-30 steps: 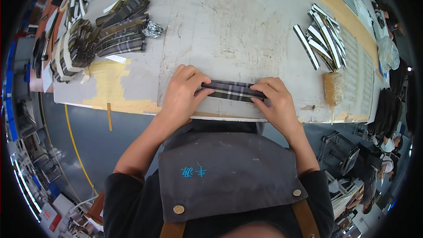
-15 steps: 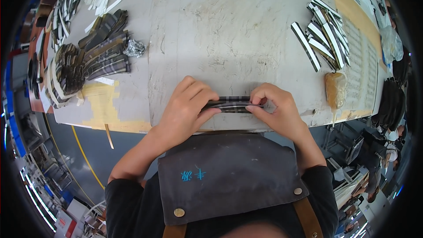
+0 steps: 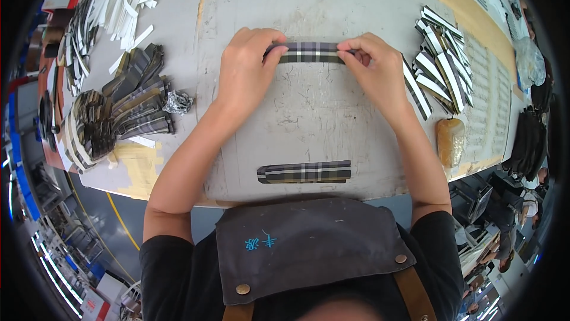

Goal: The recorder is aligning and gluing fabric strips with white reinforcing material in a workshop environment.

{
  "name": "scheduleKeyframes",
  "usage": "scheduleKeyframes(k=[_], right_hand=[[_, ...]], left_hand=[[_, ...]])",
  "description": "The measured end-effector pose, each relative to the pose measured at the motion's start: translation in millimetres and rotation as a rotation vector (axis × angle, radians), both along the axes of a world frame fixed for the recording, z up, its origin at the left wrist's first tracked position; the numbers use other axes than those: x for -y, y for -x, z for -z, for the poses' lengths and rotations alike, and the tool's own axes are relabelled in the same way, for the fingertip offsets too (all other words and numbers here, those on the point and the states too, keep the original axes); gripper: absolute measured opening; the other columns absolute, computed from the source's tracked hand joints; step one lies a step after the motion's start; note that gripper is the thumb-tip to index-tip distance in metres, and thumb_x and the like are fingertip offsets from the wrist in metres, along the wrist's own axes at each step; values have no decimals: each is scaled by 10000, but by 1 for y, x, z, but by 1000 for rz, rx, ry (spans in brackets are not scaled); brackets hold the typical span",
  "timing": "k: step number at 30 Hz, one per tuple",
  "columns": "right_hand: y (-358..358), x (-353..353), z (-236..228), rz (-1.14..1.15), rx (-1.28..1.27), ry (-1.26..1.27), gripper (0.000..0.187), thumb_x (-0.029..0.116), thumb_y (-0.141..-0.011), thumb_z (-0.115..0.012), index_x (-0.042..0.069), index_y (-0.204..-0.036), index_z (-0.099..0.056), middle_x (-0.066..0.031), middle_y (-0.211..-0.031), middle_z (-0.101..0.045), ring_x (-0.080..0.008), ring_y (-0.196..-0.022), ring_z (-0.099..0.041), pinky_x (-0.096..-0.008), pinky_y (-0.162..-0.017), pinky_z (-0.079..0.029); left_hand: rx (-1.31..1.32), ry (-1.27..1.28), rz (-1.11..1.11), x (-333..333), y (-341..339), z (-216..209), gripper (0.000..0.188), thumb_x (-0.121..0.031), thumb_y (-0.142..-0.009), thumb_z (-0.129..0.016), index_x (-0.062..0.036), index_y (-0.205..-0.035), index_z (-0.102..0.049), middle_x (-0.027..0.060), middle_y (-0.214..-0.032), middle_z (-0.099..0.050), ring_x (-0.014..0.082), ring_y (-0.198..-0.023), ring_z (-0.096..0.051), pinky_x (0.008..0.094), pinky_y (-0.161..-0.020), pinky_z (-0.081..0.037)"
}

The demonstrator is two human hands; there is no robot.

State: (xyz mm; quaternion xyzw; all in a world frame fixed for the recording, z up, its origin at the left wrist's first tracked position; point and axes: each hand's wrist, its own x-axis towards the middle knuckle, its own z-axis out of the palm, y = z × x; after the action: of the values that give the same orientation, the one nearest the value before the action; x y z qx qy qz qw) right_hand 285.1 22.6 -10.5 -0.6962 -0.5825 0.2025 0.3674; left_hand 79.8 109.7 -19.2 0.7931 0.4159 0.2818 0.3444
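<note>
A narrow plaid fabric strip (image 3: pixel 310 52) stretches level between my two hands, well out over the grey work table (image 3: pixel 285 143). My left hand (image 3: pixel 249 62) pinches its left end between thumb and fingers, and my right hand (image 3: pixel 377 62) grips the right end the same way. The fingers cover both tips of the strip. Close to the table's near edge lies a second plaid fabric strip (image 3: pixel 304 172), flat and crosswise, with neither hand touching it.
Bundled plaid pieces (image 3: pixel 139 92) lie at left beside a crumpled foil ball (image 3: pixel 178 102). White strips (image 3: pixel 122 6) are heaped at the far left. White-and-dark strips (image 3: pixel 439 62) pile up at right, above a yellowish wrapped block (image 3: pixel 450 140). Some paper tape (image 3: pixel 133 166) covers the near left edge.
Both hands have moved away from my body, carrying one plaid strip to the far part of the table. Another strip now lies by the near edge, where my hands were.
</note>
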Motion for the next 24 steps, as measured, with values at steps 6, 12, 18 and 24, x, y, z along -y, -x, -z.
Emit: scheduleKeyframes(k=[6, 12, 18, 24], right_hand=[[-2, 7, 10, -122, 532, -238, 197, -8, -734, -704, 65, -917, -721, -4, -953, -672, -230, -927, -551, -347, -754, -464], [-4, 48, -7, -121, 569, -163, 231, 25, -729, -719, 75, -954, -720, -40, -1003, -678, -258, -949, -551, -395, -831, -444], [40, 107, -12, -388, -71, 56, 244, 69, -669, -780, 74, -897, -693, -40, -928, -640, -257, -929, -554, -381, -823, -438], [54, 118, -12, -497, 69, 65, 306, 108, -627, -802, 96, -901, -668, -15, -922, -587, -226, -925, -536, -359, -818, -412]], left_hand=[[34, -454, 260, -8, 7, 19, 196, 37, -773, -656, -14, -959, -692, 84, -1001, -690, 285, -901, -627, 323, -754, -510], [-147, -559, 262, 21, 40, -2, 181, 12, -739, -688, -49, -910, -688, 90, -1016, -674, 286, -941, -602, 370, -799, -496], [-82, -26, 623, 91, 70, -25, 333, -145, -581, -837, -59, -808, -609, 75, -789, -521, 289, -763, -499, 386, -679, -418], [-57, -34, 526, 104, 70, -19, 308, -103, -596, -822, -46, -811, -609, 80, -817, -532, 290, -770, -497, 387, -684, -420]])
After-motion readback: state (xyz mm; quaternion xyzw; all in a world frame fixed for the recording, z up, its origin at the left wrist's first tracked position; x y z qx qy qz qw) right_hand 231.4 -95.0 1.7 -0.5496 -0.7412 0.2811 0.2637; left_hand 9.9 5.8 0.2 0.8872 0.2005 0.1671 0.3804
